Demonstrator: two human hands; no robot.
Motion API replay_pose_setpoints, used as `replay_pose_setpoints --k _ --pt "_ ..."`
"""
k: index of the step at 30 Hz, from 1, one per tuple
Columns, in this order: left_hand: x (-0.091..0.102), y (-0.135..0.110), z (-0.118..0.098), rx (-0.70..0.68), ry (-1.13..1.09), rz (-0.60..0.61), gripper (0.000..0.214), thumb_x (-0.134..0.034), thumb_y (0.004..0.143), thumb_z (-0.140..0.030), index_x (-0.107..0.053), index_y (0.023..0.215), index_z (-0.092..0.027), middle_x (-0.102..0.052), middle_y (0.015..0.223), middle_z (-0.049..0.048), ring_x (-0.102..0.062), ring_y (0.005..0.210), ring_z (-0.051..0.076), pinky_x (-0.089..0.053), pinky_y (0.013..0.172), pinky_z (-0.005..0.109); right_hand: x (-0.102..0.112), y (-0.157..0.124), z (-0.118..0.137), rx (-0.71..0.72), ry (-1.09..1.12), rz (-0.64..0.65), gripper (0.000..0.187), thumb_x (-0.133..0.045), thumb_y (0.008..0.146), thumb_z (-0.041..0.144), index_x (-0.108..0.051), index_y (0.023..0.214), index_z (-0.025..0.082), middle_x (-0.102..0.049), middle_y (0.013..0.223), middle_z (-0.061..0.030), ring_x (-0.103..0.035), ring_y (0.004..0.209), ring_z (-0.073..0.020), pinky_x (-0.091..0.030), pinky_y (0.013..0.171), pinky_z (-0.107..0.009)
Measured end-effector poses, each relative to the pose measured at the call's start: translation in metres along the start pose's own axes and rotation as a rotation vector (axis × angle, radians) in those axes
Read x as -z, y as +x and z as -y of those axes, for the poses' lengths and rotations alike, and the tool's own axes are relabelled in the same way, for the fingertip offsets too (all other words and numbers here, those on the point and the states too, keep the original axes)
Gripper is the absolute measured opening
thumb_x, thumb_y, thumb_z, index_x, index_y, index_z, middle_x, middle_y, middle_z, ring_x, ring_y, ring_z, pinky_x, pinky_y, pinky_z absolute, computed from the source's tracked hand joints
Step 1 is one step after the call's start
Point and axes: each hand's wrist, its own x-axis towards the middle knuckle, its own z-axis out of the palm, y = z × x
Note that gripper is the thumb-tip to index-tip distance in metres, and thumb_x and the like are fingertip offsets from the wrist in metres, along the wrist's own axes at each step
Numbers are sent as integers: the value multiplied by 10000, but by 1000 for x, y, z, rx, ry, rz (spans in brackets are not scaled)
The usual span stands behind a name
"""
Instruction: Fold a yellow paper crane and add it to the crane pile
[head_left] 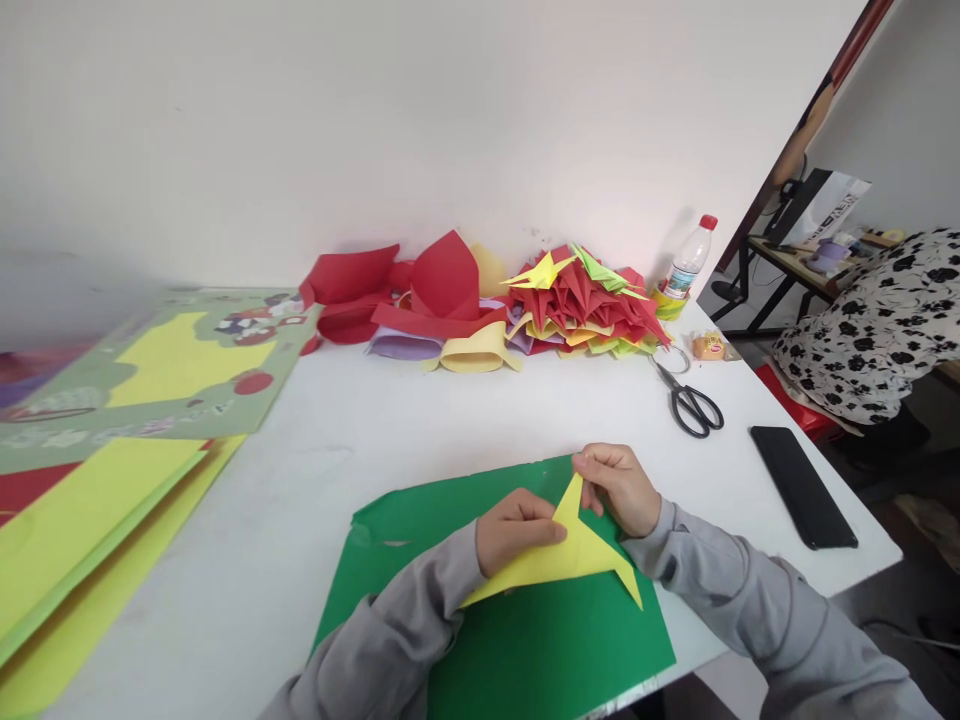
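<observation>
A folded yellow paper crane (581,552) is held over a green sheet (551,640) near the table's front edge. My left hand (519,530) pinches its body, with the thumb on top. At the upward-pointing tip, the fingers of my right hand (619,488) are closed on the paper. A bent yellow point hangs down on the right side, below my right wrist. The left end of the crane is partly hidden behind my left sleeve.
Black scissors (696,408) and a black phone (802,487) lie to the right. Along the wall sit folded paper cranes (581,305), red paper pieces (446,280) and a bottle (686,260). Yellow sheets (97,530) lie left. A person in patterned clothing (874,320) is beyond the table.
</observation>
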Motion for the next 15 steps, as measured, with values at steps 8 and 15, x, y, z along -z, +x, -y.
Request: replay_pose_setpoints --k 8,15 --pt "1 -3 0 -13 -81 -56 301 -679 644 -394 -596 503 -142 -503 377 -13 -391 332 85 -250 341 217 6 -1 -1 -79 -100 314 520 -701 661 651 -542 636 157 -488 452 65 -370 377 -55 -275 383 -197" --pt "5 -4 -3 -20 -76 -78 334 -681 671 -417 -569 505 -150 -506 361 -18 -332 274 62 -188 307 214 8 -4 10 -138 -124 403 534 -689 678 640 -500 587 150 -412 500 80 -324 446 -38 -233 424 -201"
